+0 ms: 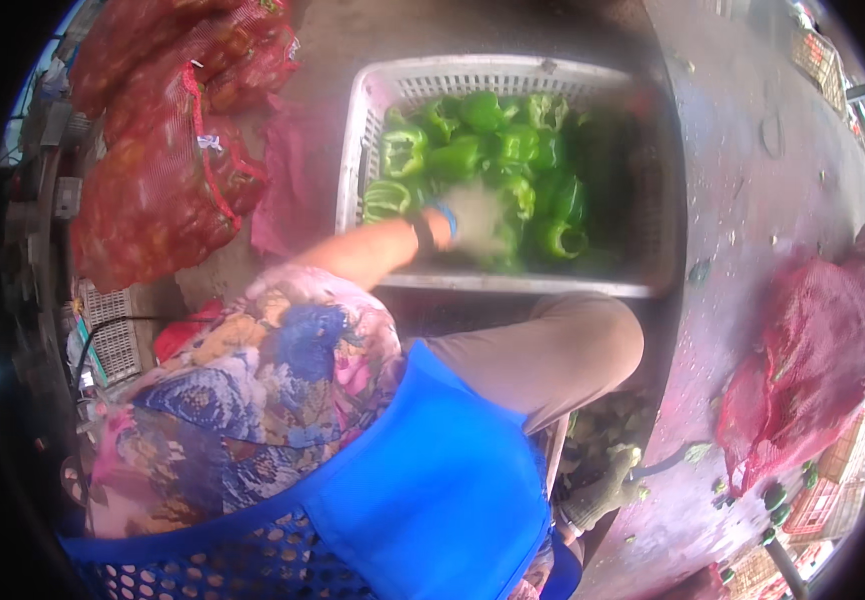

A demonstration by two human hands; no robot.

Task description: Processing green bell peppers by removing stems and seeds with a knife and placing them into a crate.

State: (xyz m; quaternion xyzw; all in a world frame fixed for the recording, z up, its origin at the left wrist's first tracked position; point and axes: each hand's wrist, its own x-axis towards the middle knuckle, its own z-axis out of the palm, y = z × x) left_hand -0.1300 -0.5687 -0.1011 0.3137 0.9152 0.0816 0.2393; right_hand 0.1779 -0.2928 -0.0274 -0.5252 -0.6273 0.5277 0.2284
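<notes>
**Head view: gloved hand among green peppers in a white crate**

Head view looks down on a white slatted crate (373,130), its long axis running left to right, filled with green bell peppers (493,150). They lie jumbled, stems pointing every way, with no shared direction. One gloved hand (478,222) reaches into the crate's near side from the left and rests on the peppers; it is blurred, so I cannot tell how far open it is or whether it grips one. Whose hand it is stays unclear. Left of the crate lie red mesh sacks (163,150). Below the crate, to the right, another gloved hand (608,490) hangs, half curled, holding nothing visible.
</notes>
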